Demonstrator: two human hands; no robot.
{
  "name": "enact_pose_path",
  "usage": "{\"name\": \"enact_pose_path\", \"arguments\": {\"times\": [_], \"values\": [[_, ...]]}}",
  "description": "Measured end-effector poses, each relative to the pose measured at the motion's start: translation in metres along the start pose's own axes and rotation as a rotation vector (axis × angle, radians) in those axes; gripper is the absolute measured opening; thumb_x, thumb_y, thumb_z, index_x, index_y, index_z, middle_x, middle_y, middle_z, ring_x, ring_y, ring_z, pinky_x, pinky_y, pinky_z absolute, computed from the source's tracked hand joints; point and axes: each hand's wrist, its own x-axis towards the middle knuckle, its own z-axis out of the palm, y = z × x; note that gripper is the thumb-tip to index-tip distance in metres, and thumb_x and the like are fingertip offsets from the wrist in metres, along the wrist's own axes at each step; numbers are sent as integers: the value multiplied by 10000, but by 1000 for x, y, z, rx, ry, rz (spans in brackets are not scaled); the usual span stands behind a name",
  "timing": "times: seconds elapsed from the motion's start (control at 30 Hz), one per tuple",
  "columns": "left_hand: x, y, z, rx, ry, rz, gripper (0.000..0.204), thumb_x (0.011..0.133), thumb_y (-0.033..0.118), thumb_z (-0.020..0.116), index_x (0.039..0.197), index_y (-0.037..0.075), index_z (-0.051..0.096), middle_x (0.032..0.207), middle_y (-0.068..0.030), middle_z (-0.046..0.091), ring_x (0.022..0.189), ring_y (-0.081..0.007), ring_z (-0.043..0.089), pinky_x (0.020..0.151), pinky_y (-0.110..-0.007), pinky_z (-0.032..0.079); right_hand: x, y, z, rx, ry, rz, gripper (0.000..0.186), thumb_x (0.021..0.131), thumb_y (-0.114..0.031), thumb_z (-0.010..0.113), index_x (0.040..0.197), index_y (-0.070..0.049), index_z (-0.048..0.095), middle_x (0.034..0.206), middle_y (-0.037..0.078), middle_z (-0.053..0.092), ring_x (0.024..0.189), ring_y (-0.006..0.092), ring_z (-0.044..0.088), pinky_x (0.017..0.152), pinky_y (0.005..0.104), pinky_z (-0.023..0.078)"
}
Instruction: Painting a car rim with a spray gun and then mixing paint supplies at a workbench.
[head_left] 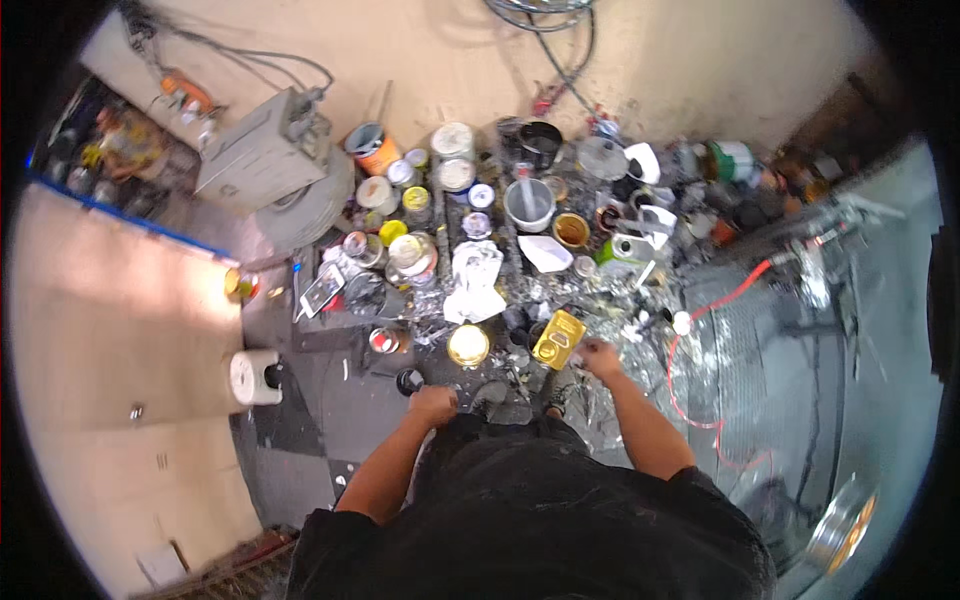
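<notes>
With your right hand (600,357) seemingly pinched on something small and pale just beside the yellow rectangular can (558,339) on the littered floor, and your left hand (434,405) curled shut near the round gold-lidded tin (468,345), work slowly, keeping your wrists low.

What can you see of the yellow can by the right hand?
The yellow can is rectangular, looks like metal, and gleams in the light. It sits on the littered floor, turned at an angle, with a small round cap on its upper face. The right hand is just beside its right edge; contact cannot be told. A round gold lid lies apart, to its left.
</notes>
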Motion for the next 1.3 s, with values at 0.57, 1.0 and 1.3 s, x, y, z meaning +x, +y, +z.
{"name": "enact_pose_path", "arguments": {"times": [0.57, 1.0, 1.3], "values": [[-71, 132, 80, -635, 279, -162, 502, 965, 345, 686, 1413, 127, 626, 1347, -209, 673, 1230, -426, 635, 1045, -498, 498, 216, -30, 17, 235, 350, -303, 786, 769, -239, 900, 1448, -88, 535, 1332, 229, 674, 1218, 407, 654, 1017, 487, 518], [-30, 182, -62, -207, 757, 126, 188, 878, 181, 702, 1049, 109, 729, 983, -176, 725, 965, -412, 687, 831, -516, 553, 42, -57, -50, 226, 173, -741, 723, 756, -184, 884, 1385, -24, 566, 1314, 246, 646, 1253, 433, 597, 1072, 474, 477], [4, 281, -155, 40, 784, 437, 389, 871, 176, 742, 1255, 127, 697, 1149, -91, 656, 1047, -335, 630, 898, -459, 519, -109, -93, -92, 163, -92, -580, 663, 749, -277, 880, 1288, -16, 594, 1182, 205, 713, 1115, 392, 692, 983, 445, 528]]}}
